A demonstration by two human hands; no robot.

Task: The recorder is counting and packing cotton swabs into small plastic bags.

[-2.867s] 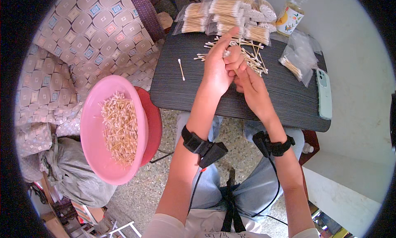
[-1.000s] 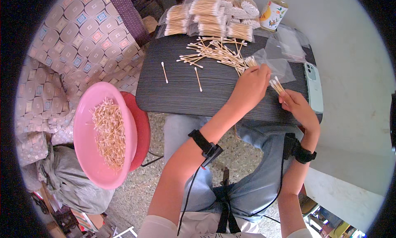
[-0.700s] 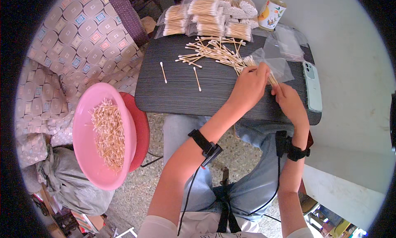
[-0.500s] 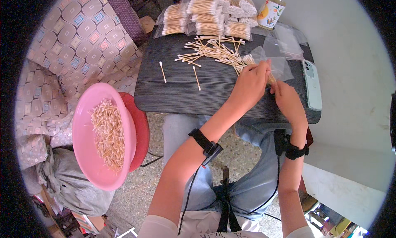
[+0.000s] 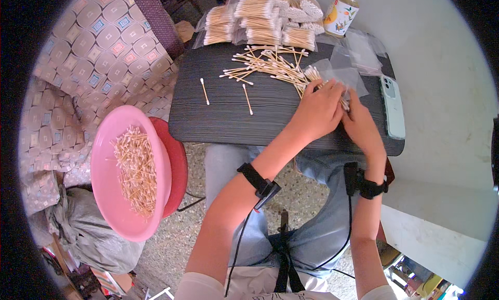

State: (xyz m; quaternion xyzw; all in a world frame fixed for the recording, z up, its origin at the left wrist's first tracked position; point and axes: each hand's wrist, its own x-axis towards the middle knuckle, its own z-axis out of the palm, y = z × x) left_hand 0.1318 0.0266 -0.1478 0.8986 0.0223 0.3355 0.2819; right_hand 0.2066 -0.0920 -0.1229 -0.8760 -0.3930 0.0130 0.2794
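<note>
Dark ribbed tabletop (image 5: 223, 113) carries the work. Left hand (image 5: 318, 110) and right hand (image 5: 359, 124) meet at its right side, both pinching a small bundle of cotton swabs (image 5: 314, 74) into a clear plastic bag (image 5: 345, 77). Loose swabs (image 5: 265, 63) lie just beyond; packed bags (image 5: 260, 19) sit farther; a pink bowl (image 5: 112, 196) stands near left.

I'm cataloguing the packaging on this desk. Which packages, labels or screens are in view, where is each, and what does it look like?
Filled clear bags: far edge of the dark table, stacked, packed with pale swabs.
Empty clear bags: far right corner, flat and see-through.
Clear bag in hand: by the left hand and right hand, partly filled.
Bottle: far edge, yellow-orange label.
Phone: right edge, pale, back up, screen hidden.
</note>
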